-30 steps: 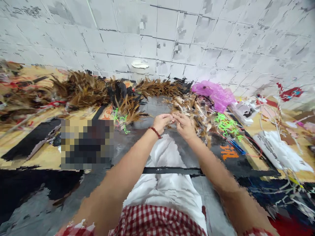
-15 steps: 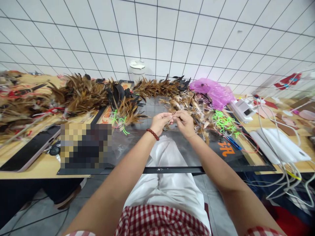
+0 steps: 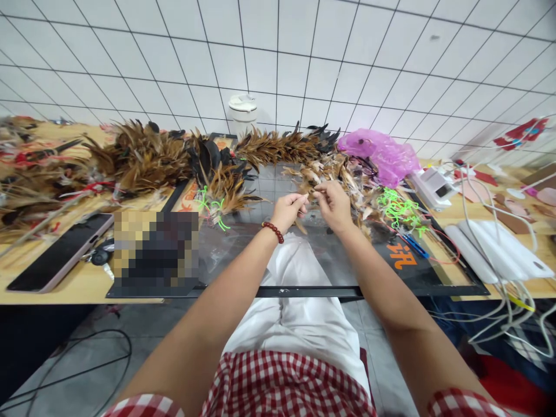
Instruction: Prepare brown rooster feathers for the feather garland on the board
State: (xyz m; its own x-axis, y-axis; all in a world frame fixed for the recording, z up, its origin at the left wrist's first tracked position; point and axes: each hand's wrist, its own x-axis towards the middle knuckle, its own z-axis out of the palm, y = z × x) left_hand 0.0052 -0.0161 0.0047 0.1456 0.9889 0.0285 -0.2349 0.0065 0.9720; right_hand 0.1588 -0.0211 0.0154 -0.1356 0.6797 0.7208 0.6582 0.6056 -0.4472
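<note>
My left hand (image 3: 292, 212), a bead bracelet on its wrist, is closed in a pinch above the dark glass-like panel (image 3: 243, 249). A small brown feather (image 3: 300, 227) sticks out below its fingers. Just to the right, my right hand (image 3: 334, 206) has its thumb and fingers curled together; whatever is between them is too small to make out. Close behind it lies a loose heap of brown and pale feathers (image 3: 347, 176). Left of my hands, a feather bunch (image 3: 228, 188) has bright green ties (image 3: 214, 208).
Feather garlands (image 3: 278, 146) lie along the back, near a white lidded cup (image 3: 243, 110). To the right are a pink plastic bag (image 3: 377, 153), green cords (image 3: 397, 208), a blue tool (image 3: 414, 246) and white power strips with cables (image 3: 499, 249). A phone (image 3: 61, 252) lies left.
My hands, which were fingertip to fingertip, are now slightly apart, the right one shifted up and to the right. A brown feather now shows below my left fingers.
</note>
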